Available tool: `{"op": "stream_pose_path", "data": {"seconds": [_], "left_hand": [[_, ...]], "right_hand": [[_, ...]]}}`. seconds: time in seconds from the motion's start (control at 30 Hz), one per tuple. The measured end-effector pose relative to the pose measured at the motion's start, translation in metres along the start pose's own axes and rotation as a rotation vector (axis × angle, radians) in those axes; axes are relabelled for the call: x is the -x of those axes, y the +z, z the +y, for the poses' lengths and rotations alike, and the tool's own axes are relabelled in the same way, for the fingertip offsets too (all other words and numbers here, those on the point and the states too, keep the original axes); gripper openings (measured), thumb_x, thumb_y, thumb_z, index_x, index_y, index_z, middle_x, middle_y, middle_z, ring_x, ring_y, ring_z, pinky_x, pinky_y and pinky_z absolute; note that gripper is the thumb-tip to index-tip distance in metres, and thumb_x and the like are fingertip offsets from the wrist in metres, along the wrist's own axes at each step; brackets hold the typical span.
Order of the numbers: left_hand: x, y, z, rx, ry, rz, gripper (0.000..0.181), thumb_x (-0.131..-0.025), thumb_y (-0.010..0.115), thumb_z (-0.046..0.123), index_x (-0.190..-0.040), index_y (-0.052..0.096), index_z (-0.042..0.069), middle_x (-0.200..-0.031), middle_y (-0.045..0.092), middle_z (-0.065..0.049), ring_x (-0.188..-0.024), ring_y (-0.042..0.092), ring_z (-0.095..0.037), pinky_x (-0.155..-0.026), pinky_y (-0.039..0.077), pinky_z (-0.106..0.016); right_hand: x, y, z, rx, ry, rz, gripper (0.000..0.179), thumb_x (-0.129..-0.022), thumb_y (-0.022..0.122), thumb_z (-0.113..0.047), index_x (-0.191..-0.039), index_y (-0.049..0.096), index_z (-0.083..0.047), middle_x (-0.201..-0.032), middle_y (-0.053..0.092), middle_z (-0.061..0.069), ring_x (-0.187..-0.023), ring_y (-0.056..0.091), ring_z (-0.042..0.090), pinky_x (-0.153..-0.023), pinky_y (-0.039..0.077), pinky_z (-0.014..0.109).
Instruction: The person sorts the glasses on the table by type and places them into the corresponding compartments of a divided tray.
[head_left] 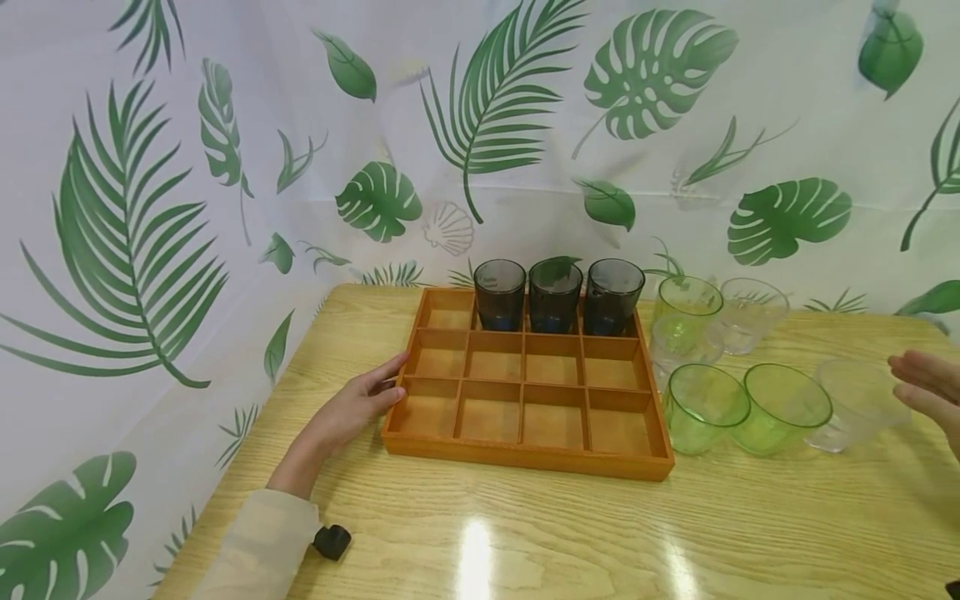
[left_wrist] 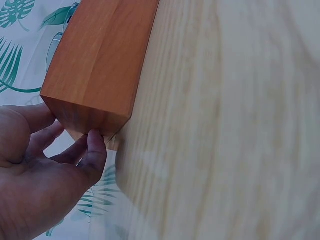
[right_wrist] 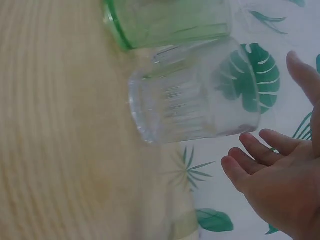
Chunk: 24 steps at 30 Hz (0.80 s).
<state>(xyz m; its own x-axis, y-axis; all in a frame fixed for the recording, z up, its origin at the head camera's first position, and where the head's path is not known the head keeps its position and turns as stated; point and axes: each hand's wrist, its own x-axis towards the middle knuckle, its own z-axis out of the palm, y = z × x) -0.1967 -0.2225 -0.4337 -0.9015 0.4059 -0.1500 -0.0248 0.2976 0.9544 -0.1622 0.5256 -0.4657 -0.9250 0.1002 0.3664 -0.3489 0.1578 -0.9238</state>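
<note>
Wooden tray (head_left: 525, 457): centre of the wood-grain table (head_left: 570, 533), lying flat, divided 4 across x 3 deep.
L hand (head_left: 356, 412): at tray's L side, twd the front corner; grips the L wall, thumb near the rim, bent fingers against the wall lower down (L wrist view shows it best).
R hand (head_left: 933, 387): far R, cut off by edge of head view; fingers loosely extended, close tog., thumb well apart, nothing held. Tips just beside the front clear glass (head_left: 858, 400); can't tell if they touch it.
Dark glasses: 3, upright in tray's back row: one (head_left: 500, 296) in 2nd compartment from L, one (head_left: 555, 296) in 3rd, one (head_left: 613, 297) in 4th.
Green glasses: 3, upright on table R of tray: a front pair, the L one (head_left: 703, 417) just beside tray's R wall, the other (head_left: 780, 412) next to it; third (head_left: 688, 296) at back.
Other clear glasses: one (head_left: 753, 321) at back, R of the back green; one (head_left: 684, 346) betw. back green & front L green.
Sleeve (head_left: 258, 533): pale, on L arm, small black item (head_left: 332, 542) at cuff.
Backdrop: white cloth (head_left: 285, 50) w/ green leaf prints, behind table & to L.
</note>
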Motion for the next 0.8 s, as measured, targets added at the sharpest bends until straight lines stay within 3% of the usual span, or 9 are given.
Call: {"op": "stream_pose_path", "data": {"seconds": [0.03,0.07,0.13,0.23,0.3,0.43,0.6,0.7,0.8], "left_hand": [[0.0,0.0,0.0,0.002,-0.001,0.001,0.064,-0.11,0.05,0.014,-0.167,0.019,0.015,-0.171,0.012,-0.015,-0.154,0.021,-0.039,-0.121,0.025,-0.054],[0.0,0.0,0.0,0.005,-0.001,0.001,0.065,-0.11,0.051,0.014,-0.167,0.019,0.015,-0.171,0.012,-0.015,-0.154,0.02,-0.039,-0.121,0.025,-0.054],[0.0,0.0,0.0,0.008,-0.001,0.001,0.065,-0.11,0.051,0.015,-0.167,0.019,0.015,-0.171,0.012,-0.015,-0.154,0.02,-0.039,-0.121,0.025,-0.054],[0.0,0.0,0.0,0.009,0.001,0.001,0.065,-0.11,0.051,0.015,-0.167,0.019,0.014,-0.171,0.012,-0.015,-0.155,0.019,-0.038,-0.121,0.024,-0.054],[0.0,0.0,0.0,0.007,0.002,0.001,0.065,-0.11,0.051,0.016,-0.167,0.019,0.014,-0.171,0.012,-0.015,-0.155,0.018,-0.038,-0.121,0.024,-0.054],[0.0,0.0,-0.001,0.006,0.004,0.0,0.065,-0.11,0.051,0.015,-0.167,0.019,0.014,-0.172,0.012,-0.015,-0.155,0.017,-0.038,-0.121,0.024,-0.053],[0.0,0.0,0.0,0.005,0.003,0.002,0.065,-0.11,0.051,0.015,-0.167,0.019,0.014,-0.171,0.012,-0.015,-0.155,0.016,-0.038,-0.121,0.024,-0.054],[0.0,0.0,0.001,-0.001,0.001,0.003,0.064,-0.11,0.05,0.015,-0.167,0.019,0.015,-0.171,0.012,-0.015,-0.155,0.017,-0.038,-0.121,0.024,-0.054],[0.001,0.0,0.001,-0.006,-0.002,0.004,0.064,-0.11,0.05,0.015,-0.167,0.019,0.015,-0.171,0.012,-0.015,-0.155,0.017,-0.038,-0.121,0.024,-0.053]], "right_hand": [[0.003,0.009,-0.008,-0.095,-0.003,-0.034,0.057,-0.098,0.054,0.017,-0.142,0.06,-0.019,-0.126,0.068,-0.017,-0.111,0.062,-0.009,-0.09,0.041,0.001],[0.005,0.014,-0.011,-0.123,-0.017,-0.066,0.057,-0.098,0.051,0.018,-0.139,0.062,-0.021,-0.127,0.069,-0.016,-0.112,0.062,-0.009,-0.091,0.041,0.001],[0.01,0.02,-0.013,-0.162,-0.014,-0.126,0.06,-0.1,0.047,0.019,-0.138,0.061,-0.025,-0.13,0.067,-0.018,-0.115,0.059,-0.011,-0.106,0.031,0.005],[0.018,0.024,-0.012,-0.142,0.003,-0.193,0.064,-0.102,0.043,0.018,-0.149,0.051,-0.025,-0.137,0.06,-0.022,-0.122,0.052,-0.013,-0.118,0.005,0.013],[0.023,0.026,-0.012,-0.122,0.03,-0.217,0.067,-0.103,0.042,0.017,-0.155,0.043,-0.024,-0.14,0.057,-0.023,-0.126,0.048,-0.013,-0.113,-0.016,0.017],[0.03,0.029,-0.011,-0.138,0.087,-0.239,0.07,-0.103,0.045,0.016,-0.161,0.034,-0.022,-0.142,0.054,-0.023,-0.128,0.042,-0.013,-0.11,-0.022,0.02],[0.036,0.034,-0.013,-0.101,0.152,-0.225,0.076,-0.103,0.049,0.014,-0.165,0.027,-0.025,-0.142,0.05,-0.026,-0.136,0.032,-0.016,-0.113,-0.016,0.017],[0.037,0.037,-0.016,-0.001,0.18,-0.212,0.078,-0.103,0.051,0.012,-0.166,0.024,-0.025,-0.141,0.048,-0.028,-0.137,0.032,-0.014,-0.114,-0.018,0.021],[0.037,0.039,-0.018,0.106,0.197,-0.208,0.078,-0.104,0.052,0.01,-0.166,0.023,-0.026,-0.14,0.046,-0.03,-0.125,0.038,-0.018,-0.115,-0.015,0.022]]}}
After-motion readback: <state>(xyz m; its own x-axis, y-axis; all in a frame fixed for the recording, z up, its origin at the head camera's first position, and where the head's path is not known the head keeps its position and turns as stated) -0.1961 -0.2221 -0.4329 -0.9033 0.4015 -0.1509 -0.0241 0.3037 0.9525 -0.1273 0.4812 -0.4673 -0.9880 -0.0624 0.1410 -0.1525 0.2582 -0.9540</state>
